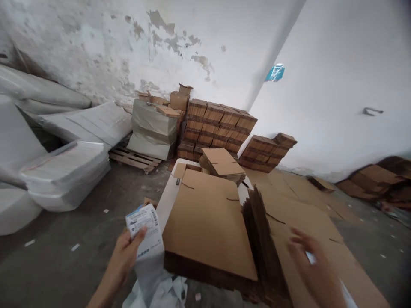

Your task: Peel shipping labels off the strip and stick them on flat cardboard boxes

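Observation:
My left hand [131,246] pinches a strip of printed white labels [149,239] with text and a barcode, thumb on the front. The strip hangs down to a crumpled heap of white paper [170,293] at the bottom edge. In front lies a stack of flat cardboard boxes [208,218] on a white-topped table [168,199]. My right hand [308,263], smeared by motion, is over a second stack of flat cardboard [295,222] to the right. A small white patch shows by its fingers; I cannot tell whether it is held.
A smaller cardboard stack [223,162] sits at the table's far end. Behind stand bundled cardboard piles [218,122], a wrapped bale [154,128] and a wooden pallet [135,160]. White foam sheets [67,171] fill the left. Paper scraps [75,247] dot the floor.

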Available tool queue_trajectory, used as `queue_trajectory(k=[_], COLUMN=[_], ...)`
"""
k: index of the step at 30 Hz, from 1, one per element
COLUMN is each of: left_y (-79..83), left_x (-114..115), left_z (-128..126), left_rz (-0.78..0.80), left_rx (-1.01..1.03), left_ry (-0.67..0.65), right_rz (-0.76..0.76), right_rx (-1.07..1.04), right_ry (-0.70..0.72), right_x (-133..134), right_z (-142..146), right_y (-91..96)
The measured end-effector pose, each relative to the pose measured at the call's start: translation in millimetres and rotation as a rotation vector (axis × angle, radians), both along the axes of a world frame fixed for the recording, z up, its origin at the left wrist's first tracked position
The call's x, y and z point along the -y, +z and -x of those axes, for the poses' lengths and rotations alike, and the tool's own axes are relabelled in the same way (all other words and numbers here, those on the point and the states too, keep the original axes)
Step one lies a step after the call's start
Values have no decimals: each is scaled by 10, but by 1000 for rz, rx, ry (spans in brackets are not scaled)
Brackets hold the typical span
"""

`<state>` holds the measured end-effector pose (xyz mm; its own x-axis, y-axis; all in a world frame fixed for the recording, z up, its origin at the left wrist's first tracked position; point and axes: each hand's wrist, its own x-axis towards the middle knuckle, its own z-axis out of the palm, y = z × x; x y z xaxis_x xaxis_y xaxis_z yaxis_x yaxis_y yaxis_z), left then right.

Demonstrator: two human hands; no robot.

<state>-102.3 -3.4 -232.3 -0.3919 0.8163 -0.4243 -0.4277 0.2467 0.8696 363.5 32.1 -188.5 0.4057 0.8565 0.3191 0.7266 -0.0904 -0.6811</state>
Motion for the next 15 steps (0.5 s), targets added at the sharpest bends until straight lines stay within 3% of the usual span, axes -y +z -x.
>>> queue_trajectory(k=[3, 5, 7, 10, 15], left_y=[-114, -152, -193, -287, -366], left_x=[145, 233, 287, 312, 304], left_z=[-31, -113, -197, -252, -180], left_rz=[118, 163, 184, 176, 105], left_rx=[73, 163, 217, 200, 146], left_ry=[23, 14, 20, 32, -86], right_rz=[148, 254, 356, 447, 487], right_rx=[-66, -208, -357, -543, -743], right_ry=[94, 18, -55, -29, -9], right_x=[154, 279, 351, 346, 325], right_z=[831, 1079, 1112, 1014, 1054], right_y=[-445, -671, -803, -829, -646])
